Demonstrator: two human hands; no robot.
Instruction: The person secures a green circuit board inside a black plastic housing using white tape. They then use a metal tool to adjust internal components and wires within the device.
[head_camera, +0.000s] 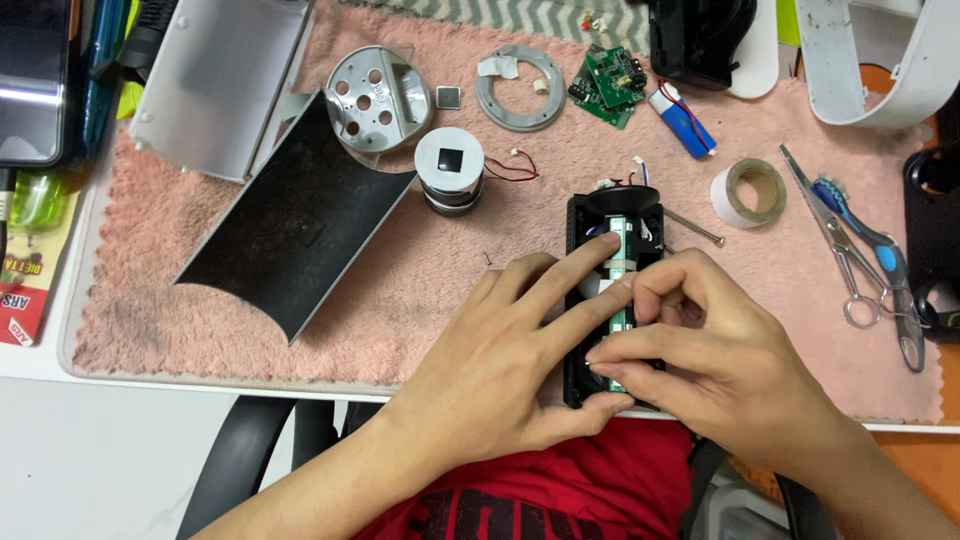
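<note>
head view — left hand (500, 350) and right hand (700, 340) both close around a black open housing (580, 225) lying at the near edge of the pink mat (420, 280); fingers pinch the green board (622, 238) inside. a screwdriver (692, 229) lies just beside — scissors (850, 250) well apart.

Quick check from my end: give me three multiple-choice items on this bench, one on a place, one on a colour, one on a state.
1. The tape roll lies where from the black housing?
A. left B. right C. inside it

2. The mat is
A. pink B. blue C. black

3. The left hand and right hand are
A. resting idle on the mat B. lifted clear C. both on the housing

Key: 1 B, the roll sits between housing and scissors; 2 A, pink pile shows throughout; 3 C, fingers of both press into the housing.
</note>
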